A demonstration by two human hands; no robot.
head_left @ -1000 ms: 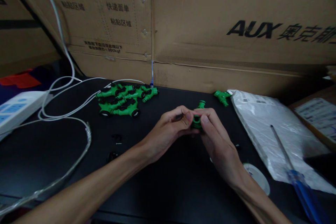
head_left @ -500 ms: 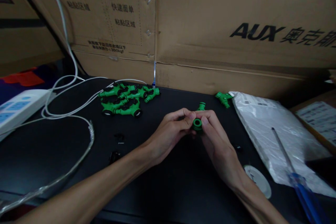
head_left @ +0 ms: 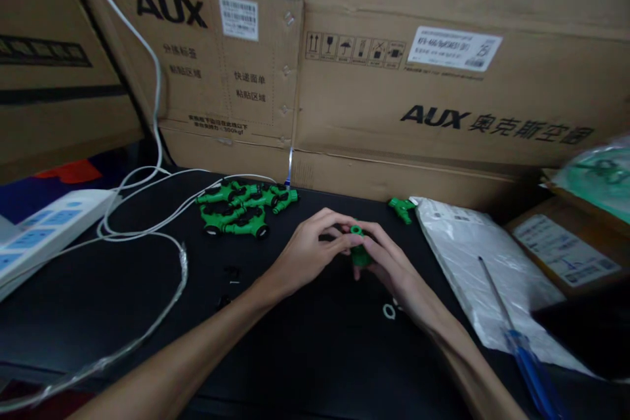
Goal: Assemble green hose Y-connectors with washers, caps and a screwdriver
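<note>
I observe both hands meeting over the middle of the black table [head_left: 305, 341]. My left hand [head_left: 308, 252] and right hand [head_left: 394, 269] jointly grasp one green fitting [head_left: 359, 251]. The fitting sits between the fingertips of the two hands, its open ring end facing up and its body largely covered by the right hand's fingers below. Left thumb and forefinger pinch it from the left side; right fingers close on it from the right and underneath. It is held at or just above the table surface; I cannot tell whether it touches.

A pile of green fittings [head_left: 241, 207] lies well to the left and farther back, beside the white cables [head_left: 147, 210]. A single green fitting [head_left: 401, 208] rests at the edge of the plastic bag [head_left: 467, 243]. A small white ring [head_left: 388, 310] lies on the table just beside the right wrist. A blue-handled screwdriver [head_left: 522, 341] lies across the bag.
</note>
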